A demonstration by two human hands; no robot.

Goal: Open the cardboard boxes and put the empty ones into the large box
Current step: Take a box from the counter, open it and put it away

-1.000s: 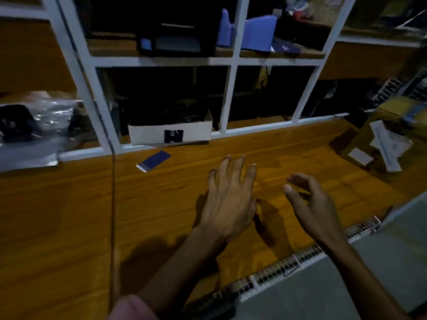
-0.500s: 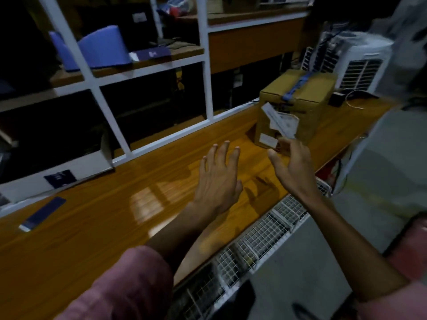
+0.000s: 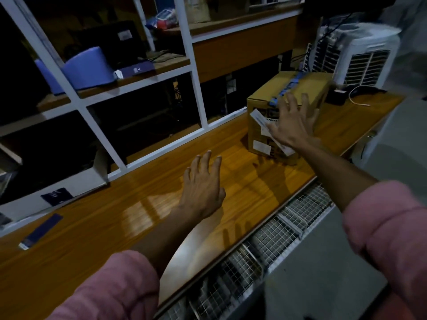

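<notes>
**Both hands spread over the bench, right one at the taped box**

Glossy orange wood forms the bench [image 3: 97,229], with a strip of white wire mesh [image 3: 272,236] running along its near edge beneath both forearms. Pink sleeves [image 3: 390,229] cover the arms down to the elbows.

Nearest, the left hand [image 3: 203,188] hovers palm-down over bare wood, fingers spread and slightly curled, holding nothing. Well to its left a dark blue card [image 3: 40,230] lies flat on the bench, and beyond that card sits a low white open-topped carton [image 3: 69,188] with a dark label.

Farther out, the right hand [image 3: 292,125] reaches forward with fingers fanned wide and empty, its palm against or just in front of the near face of the cardboard box [image 3: 261,105]; whether it touches cannot be told through the blur. That box stands upright on the bench, flaps shut, a strip of blue tape [image 3: 288,85] along its top and white labels [image 3: 262,145] on its side below the hand's thumb.

Beyond the right hand's fingertips stands a white air cooler [image 3: 360,56]. Behind the left hand rises a white-framed shelf unit [image 3: 196,82] holding a blue plastic item [image 3: 90,65].
</notes>
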